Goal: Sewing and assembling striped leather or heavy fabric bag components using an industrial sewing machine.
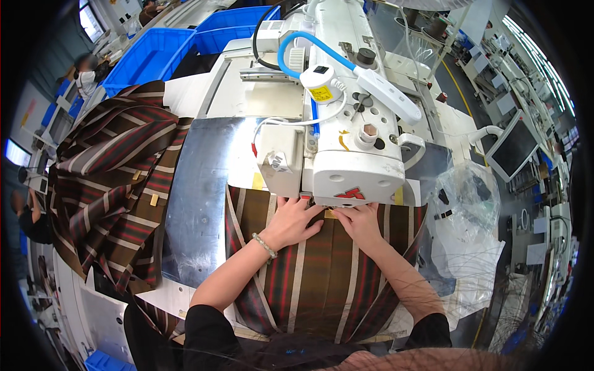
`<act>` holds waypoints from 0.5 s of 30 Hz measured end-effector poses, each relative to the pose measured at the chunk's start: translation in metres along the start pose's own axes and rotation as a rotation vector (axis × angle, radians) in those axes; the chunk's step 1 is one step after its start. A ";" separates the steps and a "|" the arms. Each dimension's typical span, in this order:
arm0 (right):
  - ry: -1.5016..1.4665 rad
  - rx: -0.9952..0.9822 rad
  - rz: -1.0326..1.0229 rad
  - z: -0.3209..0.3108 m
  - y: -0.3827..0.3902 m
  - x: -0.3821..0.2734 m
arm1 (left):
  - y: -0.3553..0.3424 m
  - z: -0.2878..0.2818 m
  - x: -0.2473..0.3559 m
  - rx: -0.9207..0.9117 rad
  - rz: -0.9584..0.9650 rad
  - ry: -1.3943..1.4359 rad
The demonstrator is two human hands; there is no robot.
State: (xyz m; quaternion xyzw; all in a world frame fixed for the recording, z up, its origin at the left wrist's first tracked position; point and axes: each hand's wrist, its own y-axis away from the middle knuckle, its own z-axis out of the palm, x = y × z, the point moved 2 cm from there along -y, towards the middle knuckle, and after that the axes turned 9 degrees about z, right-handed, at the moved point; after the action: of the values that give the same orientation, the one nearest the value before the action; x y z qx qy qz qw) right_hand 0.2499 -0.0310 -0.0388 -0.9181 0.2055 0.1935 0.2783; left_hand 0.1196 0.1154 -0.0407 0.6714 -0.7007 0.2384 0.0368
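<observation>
My left hand [296,219], a beaded bracelet at its wrist, lies on brown, red and cream striped fabric [309,278] with fingers apart, some fingertips hidden beneath the sewing machine head [356,179]. My right hand [360,226] is at the machine's front edge, its thumb and forefinger closed at a small yellow tag [331,214] on the fabric; its other fingertips are partly hidden. The fabric is draped over a metal work surface [192,204] and down toward me.
More striped fabric [111,179] is heaped at left, below blue bins [139,65]. A clear plastic bag [464,235] and tilted screen [513,145] are at right. Co-workers [86,77] sit along the left side. A hose and cables [291,43] top the machine.
</observation>
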 end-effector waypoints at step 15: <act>0.112 0.129 -0.100 0.002 0.002 -0.002 | -0.001 -0.003 0.002 0.087 0.070 -0.096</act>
State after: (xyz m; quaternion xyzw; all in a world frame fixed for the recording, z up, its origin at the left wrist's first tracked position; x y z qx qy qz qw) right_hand 0.2465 -0.0305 -0.0402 -0.9168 0.1866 0.1142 0.3341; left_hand 0.1195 0.1145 -0.0373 0.6582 -0.7136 0.2375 -0.0344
